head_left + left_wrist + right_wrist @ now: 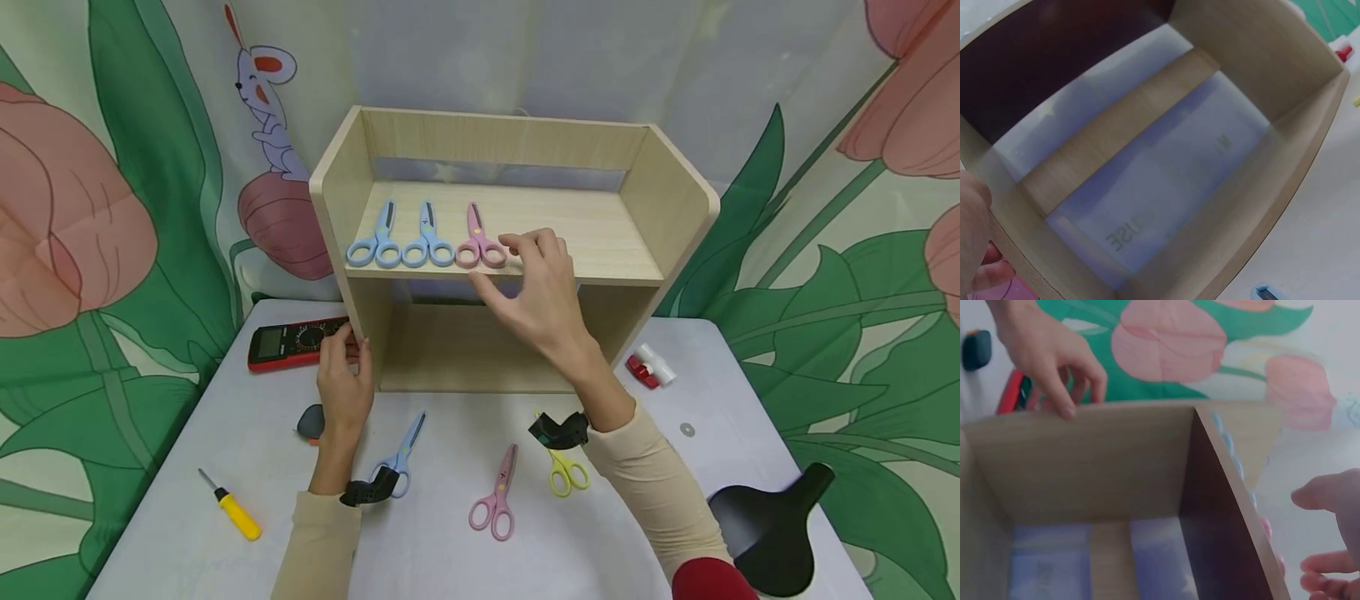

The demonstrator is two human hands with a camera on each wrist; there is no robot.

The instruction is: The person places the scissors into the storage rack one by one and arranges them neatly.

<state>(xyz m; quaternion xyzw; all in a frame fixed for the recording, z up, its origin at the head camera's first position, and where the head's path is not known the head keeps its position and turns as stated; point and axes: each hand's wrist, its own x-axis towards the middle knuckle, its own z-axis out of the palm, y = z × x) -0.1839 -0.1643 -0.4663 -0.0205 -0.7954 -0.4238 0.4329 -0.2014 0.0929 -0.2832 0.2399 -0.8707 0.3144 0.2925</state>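
Note:
A light wooden two-level shelf (570, 221) stands on the table. On its upper board two blue scissors (428, 237) and one pink pair of scissors (473, 221) lie in a row, blades to the back. My right hand (543, 292) is just right of the pink pair's handles, thumb and fingers apart with nothing between them. The left hand (345, 387) rests at the front edge of the shelf's left side panel (1085, 462), thumb at the edge and other fingers outside it. In front lie another blue pair of scissors (406, 450), a pink one (501, 492) and a yellow one (561, 471).
A red multimeter (300, 340) lies beside the shelf's left wall. Further forward are a dark rounded object (311, 422) and a yellow-handled screwdriver (238, 514). To the right are red and white small items (651, 367), a washer (687, 429) and a black scoop-like object (772, 525).

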